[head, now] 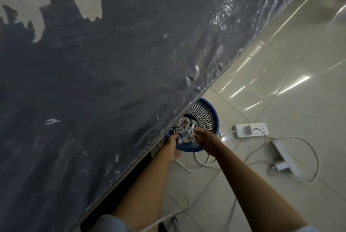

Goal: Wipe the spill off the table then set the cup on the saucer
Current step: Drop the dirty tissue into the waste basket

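Note:
Both my hands reach down over a blue mesh wastebasket (209, 117) that stands on the floor against the table's edge. My right hand (205, 139) is over the basket with its fingers stretched out, and a crumpled white tissue (187, 131) lies just at its fingertips among other crumpled tissues inside. My left hand (171, 146) is at the basket's near rim, fingers extended and thumb spread, partly hidden by the table edge. The table (112, 82) carries a dark grey and cream cloth under clear plastic film. No cup, saucer or spill is in view.
The floor is glossy pale tile. A white power strip (250, 129) with a plugged adapter lies right of the basket, and a second strip (282, 158) lies nearer. White cables (198, 164) loop across the floor around both.

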### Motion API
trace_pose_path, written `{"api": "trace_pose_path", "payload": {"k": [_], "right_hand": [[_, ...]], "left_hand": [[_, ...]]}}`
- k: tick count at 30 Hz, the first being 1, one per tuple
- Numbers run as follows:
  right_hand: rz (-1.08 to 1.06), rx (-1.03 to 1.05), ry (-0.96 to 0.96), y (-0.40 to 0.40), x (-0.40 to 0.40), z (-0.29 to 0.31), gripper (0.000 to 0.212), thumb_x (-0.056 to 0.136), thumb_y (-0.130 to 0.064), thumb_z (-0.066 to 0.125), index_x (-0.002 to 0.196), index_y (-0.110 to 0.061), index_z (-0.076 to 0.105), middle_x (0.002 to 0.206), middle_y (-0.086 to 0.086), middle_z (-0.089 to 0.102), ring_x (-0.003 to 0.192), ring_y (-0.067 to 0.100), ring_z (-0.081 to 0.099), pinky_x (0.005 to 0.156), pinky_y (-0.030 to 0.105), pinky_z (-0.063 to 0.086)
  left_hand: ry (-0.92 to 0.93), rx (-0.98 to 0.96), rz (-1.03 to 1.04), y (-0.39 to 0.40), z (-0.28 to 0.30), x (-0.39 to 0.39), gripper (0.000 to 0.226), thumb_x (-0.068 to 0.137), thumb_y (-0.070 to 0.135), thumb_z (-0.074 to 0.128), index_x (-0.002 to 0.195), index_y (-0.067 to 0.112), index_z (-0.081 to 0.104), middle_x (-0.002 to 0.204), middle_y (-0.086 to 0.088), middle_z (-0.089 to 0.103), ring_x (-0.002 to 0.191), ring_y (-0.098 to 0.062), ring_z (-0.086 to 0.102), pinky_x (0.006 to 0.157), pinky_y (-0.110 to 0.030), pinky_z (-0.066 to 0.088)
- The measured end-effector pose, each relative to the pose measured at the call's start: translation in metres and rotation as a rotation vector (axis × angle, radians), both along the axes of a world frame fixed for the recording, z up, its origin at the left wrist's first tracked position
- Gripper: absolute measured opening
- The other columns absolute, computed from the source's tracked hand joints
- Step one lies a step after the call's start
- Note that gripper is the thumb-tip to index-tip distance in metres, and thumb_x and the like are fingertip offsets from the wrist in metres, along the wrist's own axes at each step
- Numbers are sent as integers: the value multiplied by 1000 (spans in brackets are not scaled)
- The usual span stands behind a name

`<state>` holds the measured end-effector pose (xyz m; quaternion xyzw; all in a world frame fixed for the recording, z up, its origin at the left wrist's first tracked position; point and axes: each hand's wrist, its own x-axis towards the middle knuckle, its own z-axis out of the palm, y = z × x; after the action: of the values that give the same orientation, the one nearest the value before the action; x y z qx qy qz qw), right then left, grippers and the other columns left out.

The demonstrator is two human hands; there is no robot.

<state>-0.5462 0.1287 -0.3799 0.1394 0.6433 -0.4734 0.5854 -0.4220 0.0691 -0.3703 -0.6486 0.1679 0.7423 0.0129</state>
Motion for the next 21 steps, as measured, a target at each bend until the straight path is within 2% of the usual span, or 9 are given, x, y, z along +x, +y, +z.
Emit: {"api": "trace_pose_path", "payload": {"k": [2,6,9,11,13,15,17,19,21], "right_hand": [[-27,0,49,-2,0,-6,36,95,-9,57,129,2,57,135,17,58,124,30,55,99,30,45],[-25,26,141,-2,0,-10,31,97,-6,53,127,1,61,134,20,58,90,23,62,78,27,52],[27,43,216,3,2,-7,30,96,2,52,124,6,61,127,26,61,88,26,63,88,35,53],[50,38,249,7,5,0,29,92,5,57,119,11,62,118,28,64,87,29,63,91,39,52],[61,43,334,8,9,8,26,87,0,67,108,14,66,109,31,67,83,31,64,83,39,55],[143,79,499,9,12,20,31,81,-17,78,93,11,71,96,28,72,80,30,66,81,43,56],[250,80,636,9,13,34,40,81,-31,77,87,8,72,85,21,74,75,27,67,77,39,56],[310,16,694,8,14,51,34,88,-30,69,92,4,72,85,16,74,75,23,68,76,36,55],[345,-55,757,7,14,69,23,94,-20,60,100,-3,73,96,11,75,88,22,69,88,38,54]], "left_hand": [[-11,1,7,-1,-4,0,53,99,37,44,146,12,38,148,-16,44,133,-34,45,109,-43,40],[-13,-8,-10,-1,-7,2,51,99,35,43,145,13,39,145,-15,47,131,-33,47,104,-41,41],[-26,-24,-39,-1,-2,1,45,99,32,42,139,11,45,141,-14,50,127,-33,50,102,-40,45],[-34,-46,-45,-3,7,-3,29,100,26,41,113,6,57,120,-14,57,104,-30,59,83,-34,50],[-81,-97,-96,-5,19,-6,23,100,19,41,87,6,55,94,-13,56,76,-23,54,64,-29,46],[-126,-215,-210,-4,28,-7,24,98,15,45,106,-2,60,104,-17,60,91,-29,60,76,-34,50],[-200,-386,-308,-3,39,-6,33,96,14,50,122,-4,61,119,-22,64,110,-35,62,91,-39,51],[-185,-538,-327,1,54,-5,30,96,16,52,114,-5,65,113,-23,69,103,-35,66,87,-39,53],[-121,-626,-293,4,71,-5,32,99,20,49,106,-7,66,94,-20,71,78,-26,66,73,-34,52]]}}
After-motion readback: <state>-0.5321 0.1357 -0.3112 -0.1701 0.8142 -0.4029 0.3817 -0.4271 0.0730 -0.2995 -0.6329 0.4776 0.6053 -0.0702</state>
